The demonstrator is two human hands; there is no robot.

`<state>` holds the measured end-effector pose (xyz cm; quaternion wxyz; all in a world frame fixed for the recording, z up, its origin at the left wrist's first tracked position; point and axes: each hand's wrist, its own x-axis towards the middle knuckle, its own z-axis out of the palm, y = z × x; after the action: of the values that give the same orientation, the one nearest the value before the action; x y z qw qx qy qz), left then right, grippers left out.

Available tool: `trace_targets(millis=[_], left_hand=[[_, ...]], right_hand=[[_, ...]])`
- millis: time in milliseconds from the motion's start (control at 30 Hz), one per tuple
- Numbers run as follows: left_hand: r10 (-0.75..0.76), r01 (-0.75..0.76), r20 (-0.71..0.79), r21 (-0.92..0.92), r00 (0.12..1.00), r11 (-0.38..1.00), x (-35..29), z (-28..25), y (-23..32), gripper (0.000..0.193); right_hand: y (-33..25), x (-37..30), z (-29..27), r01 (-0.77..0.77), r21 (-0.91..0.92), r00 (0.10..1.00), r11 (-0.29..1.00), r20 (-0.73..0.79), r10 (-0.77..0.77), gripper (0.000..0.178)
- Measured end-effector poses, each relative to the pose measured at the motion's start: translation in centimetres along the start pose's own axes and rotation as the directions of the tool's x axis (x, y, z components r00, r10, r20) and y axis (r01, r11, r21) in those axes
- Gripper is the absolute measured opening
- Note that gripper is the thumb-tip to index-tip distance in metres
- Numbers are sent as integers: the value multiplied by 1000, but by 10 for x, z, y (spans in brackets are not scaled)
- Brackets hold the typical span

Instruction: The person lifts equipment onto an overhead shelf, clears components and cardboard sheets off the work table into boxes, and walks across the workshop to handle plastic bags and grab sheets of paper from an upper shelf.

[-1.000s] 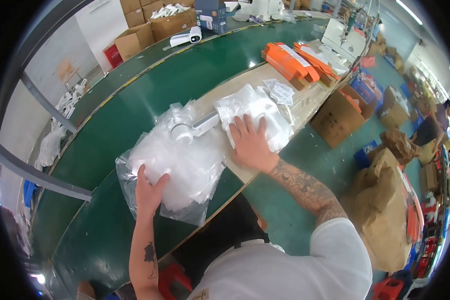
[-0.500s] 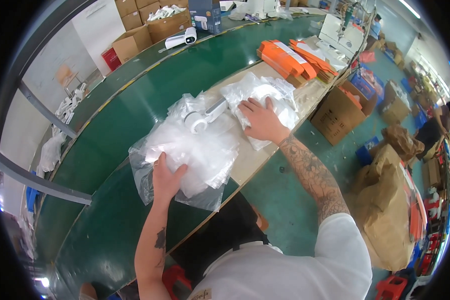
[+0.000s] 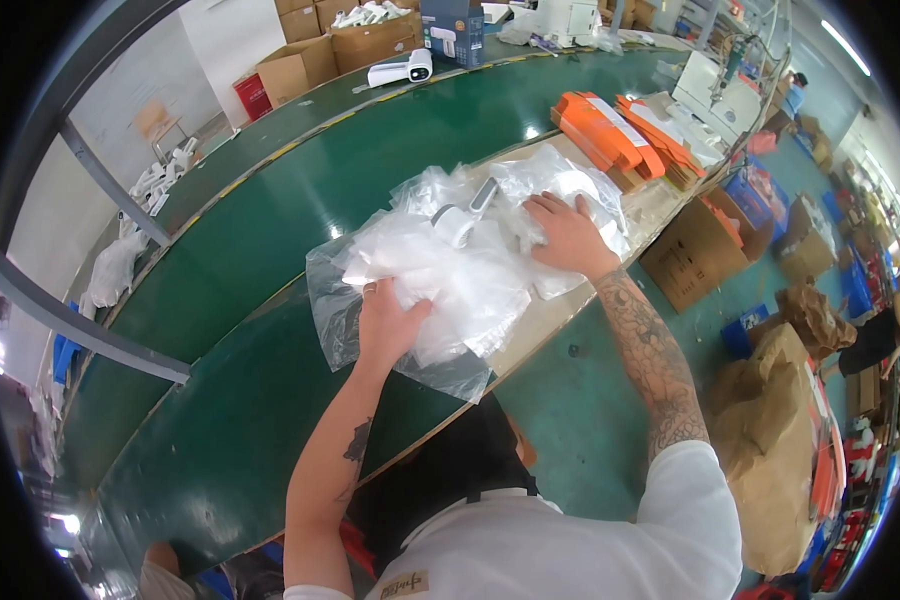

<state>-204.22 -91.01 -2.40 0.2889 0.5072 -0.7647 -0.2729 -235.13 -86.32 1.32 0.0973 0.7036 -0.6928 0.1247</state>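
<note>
A loose heap of clear plastic bags (image 3: pixel 445 280) lies on the bench, its near edge spread over the green surface. My left hand (image 3: pixel 390 325) rests on the near left side of this heap, thumb and fingers apart. Farther right, my right hand (image 3: pixel 570 235) lies with fingers stretched over a second bunch of clear plastic bags (image 3: pixel 530 180). Between the two bunches sits a white handheld device (image 3: pixel 452 226) with a round head and a grey-faced handle. Plastic film partly covers it, so its exact kind is hard to tell.
Flat orange cartons (image 3: pixel 610 135) are stacked at the bench's far right, near a white machine (image 3: pixel 715 95). Another white device (image 3: pixel 400 70) and a dark blue box (image 3: pixel 452 35) stand across the green belt (image 3: pixel 310 190). A grey metal frame (image 3: pixel 90 330) crosses at left. An open cardboard box (image 3: pixel 695 255) stands on the floor.
Plastic film now covers more of the white device between my hands. Both hands stay on the bags. The whole view has shifted, so the scene sits farther right.
</note>
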Motion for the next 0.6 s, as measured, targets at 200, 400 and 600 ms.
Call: trace_targets(millis=[200, 400, 600], left_hand=[[56, -57, 18, 10, 998, 998, 2, 7, -12, 75], [106, -105, 44, -20, 993, 994, 9, 25, 4, 67], [247, -210, -96, 291, 964, 933, 16, 26, -24, 44]], right_hand=[[-41, -12, -34, 69, 48, 986, 996, -155, -61, 52], [-57, 17, -31, 196, 350, 965, 916, -234, -117, 36], [-96, 59, 4, 225, 359, 973, 906, -126, -192, 32]])
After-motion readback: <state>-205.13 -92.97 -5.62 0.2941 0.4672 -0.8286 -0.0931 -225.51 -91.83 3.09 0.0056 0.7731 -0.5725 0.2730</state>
